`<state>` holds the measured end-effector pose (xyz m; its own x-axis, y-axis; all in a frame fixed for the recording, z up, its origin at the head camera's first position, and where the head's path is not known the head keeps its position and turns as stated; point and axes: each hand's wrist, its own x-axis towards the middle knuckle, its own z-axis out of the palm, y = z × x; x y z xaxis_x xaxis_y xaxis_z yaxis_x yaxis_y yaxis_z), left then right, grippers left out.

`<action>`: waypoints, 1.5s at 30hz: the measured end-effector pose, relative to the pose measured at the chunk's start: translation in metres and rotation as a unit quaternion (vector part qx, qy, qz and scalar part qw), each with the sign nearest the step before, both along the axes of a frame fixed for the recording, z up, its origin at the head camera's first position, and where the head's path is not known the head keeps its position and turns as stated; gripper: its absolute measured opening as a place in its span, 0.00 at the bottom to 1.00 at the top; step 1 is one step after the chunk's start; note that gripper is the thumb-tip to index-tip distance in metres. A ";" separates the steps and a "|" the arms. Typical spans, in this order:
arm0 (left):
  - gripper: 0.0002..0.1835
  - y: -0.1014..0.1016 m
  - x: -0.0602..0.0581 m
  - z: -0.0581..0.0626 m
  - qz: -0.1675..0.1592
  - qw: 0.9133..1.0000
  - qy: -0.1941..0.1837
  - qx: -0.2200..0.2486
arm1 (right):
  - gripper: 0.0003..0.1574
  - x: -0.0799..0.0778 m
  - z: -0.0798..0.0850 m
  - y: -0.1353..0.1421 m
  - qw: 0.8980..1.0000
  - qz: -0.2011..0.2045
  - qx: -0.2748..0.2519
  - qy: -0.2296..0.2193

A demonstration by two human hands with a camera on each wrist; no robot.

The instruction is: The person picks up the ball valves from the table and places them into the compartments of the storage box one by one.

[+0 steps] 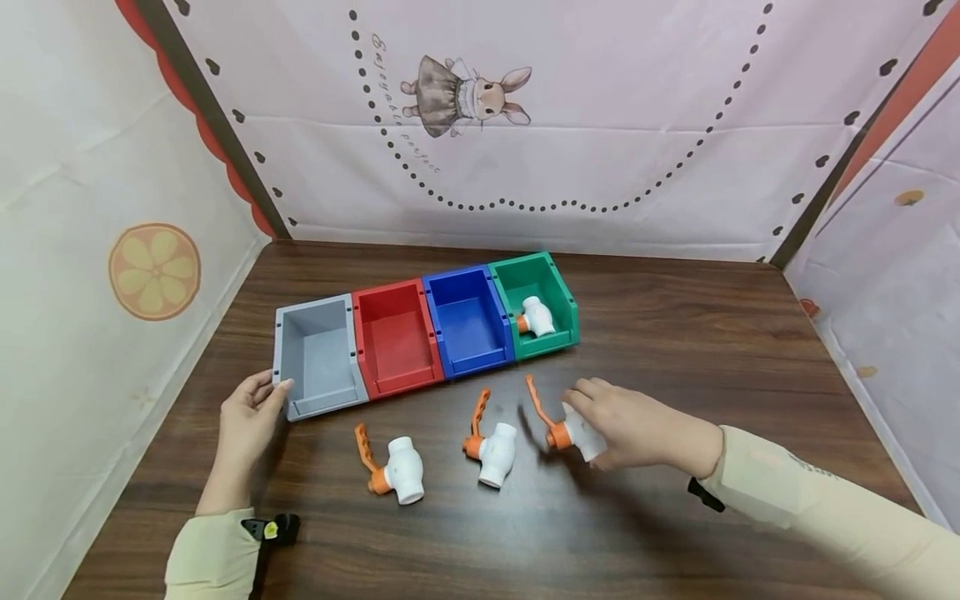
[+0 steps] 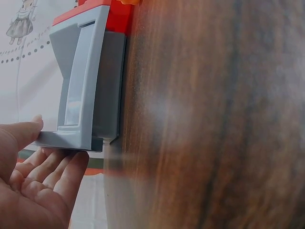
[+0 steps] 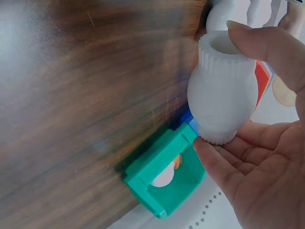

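Between thumb and fingers, my right hand (image 1: pixel 618 421) holds a white ball valve (image 3: pixel 221 90) by its two pipe ends. Its orange handle (image 1: pixel 538 404) points away toward the bins. My left hand (image 1: pixel 251 412) grips the left wall of the grey bin (image 1: pixel 322 404), thumb on the rim and fingers against the outside, as the left wrist view shows. Another white ball valve (image 1: pixel 537 317) lies in the green bin (image 1: pixel 566 333). Two more stand apart on the table: a left valve (image 1: pixel 406 471) and a middle valve (image 1: pixel 498 456), both with orange handles.
A red bin (image 1: pixel 401 379) and a blue bin (image 1: pixel 477 361) sit joined between the grey and green ones, in a slanting row. Under everything is a dark wood table (image 1: pixel 712 333). Printed cloth walls (image 1: pixel 600 167) close in the back and both sides.
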<state>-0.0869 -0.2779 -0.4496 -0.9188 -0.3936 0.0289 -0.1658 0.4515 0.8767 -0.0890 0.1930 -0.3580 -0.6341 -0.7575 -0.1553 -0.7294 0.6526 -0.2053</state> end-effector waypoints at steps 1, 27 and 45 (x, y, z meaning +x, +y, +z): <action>0.24 0.000 0.000 0.000 0.002 1.000 0.000 -0.001 | 0.47 -0.001 0.001 -0.001 1.000 0.003 0.000 0.000; 0.24 -0.002 0.000 -0.006 -0.009 1.000 0.015 -0.011 | 0.49 -0.034 0.019 -0.028 0.999 0.034 -0.001 0.019; 0.23 -0.003 0.001 -0.006 -0.014 1.000 0.026 -0.002 | 0.51 -0.055 0.024 -0.050 0.998 0.047 -0.007 0.036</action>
<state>-0.0855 -0.2808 -0.4557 -0.9265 -0.3679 0.0794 -0.1066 0.4590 0.8820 -0.1435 0.1427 -0.3336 -0.5693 -0.8159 -0.1011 -0.8004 0.5781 -0.1584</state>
